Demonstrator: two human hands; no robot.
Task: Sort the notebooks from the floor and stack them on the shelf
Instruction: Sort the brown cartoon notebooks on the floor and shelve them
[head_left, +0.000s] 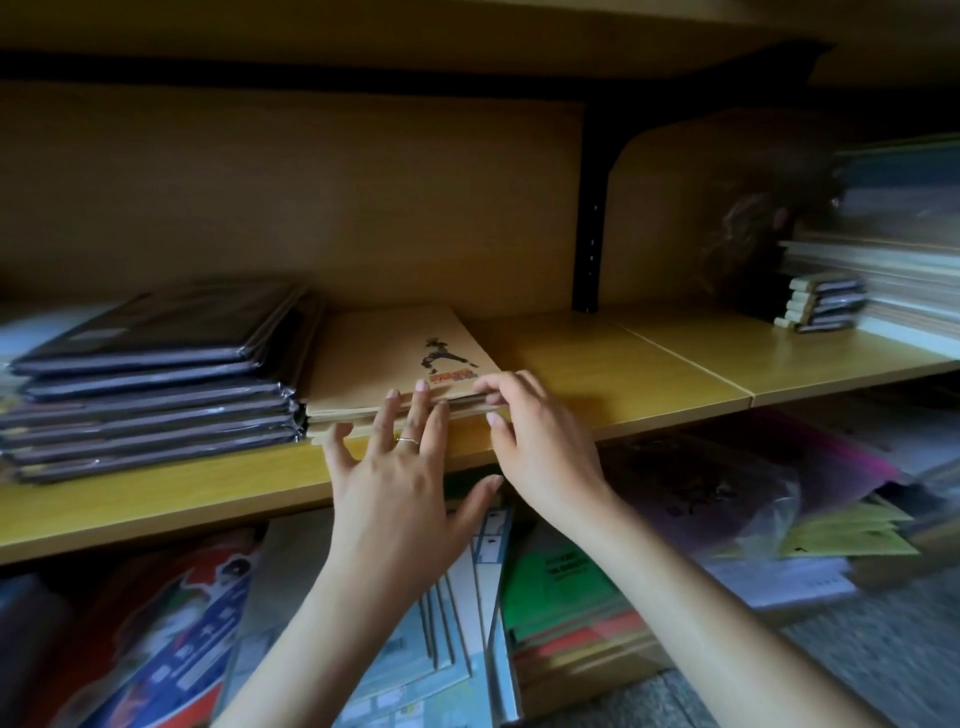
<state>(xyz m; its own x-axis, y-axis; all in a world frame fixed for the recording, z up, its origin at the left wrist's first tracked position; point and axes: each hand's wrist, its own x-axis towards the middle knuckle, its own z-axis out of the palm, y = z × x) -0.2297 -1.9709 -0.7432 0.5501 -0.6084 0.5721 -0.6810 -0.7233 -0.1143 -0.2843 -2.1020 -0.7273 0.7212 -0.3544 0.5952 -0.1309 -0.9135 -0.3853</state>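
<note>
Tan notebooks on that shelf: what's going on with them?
A person is tidying a small stack of tan notebooks on the wooden shelf. The left hand presses its straight fingers against the stack's front edge, while the right hand pinches its front right corner. A taller stack of dark wrapped packs sits right beside it on the left. More books lie below the shelf.

Bare shelf (597, 364) board lies open right of the brown notebooks (384, 364); a dark wrapped stack (156, 379) blocks their left side, a bracket (589, 234) stands behind.
</note>
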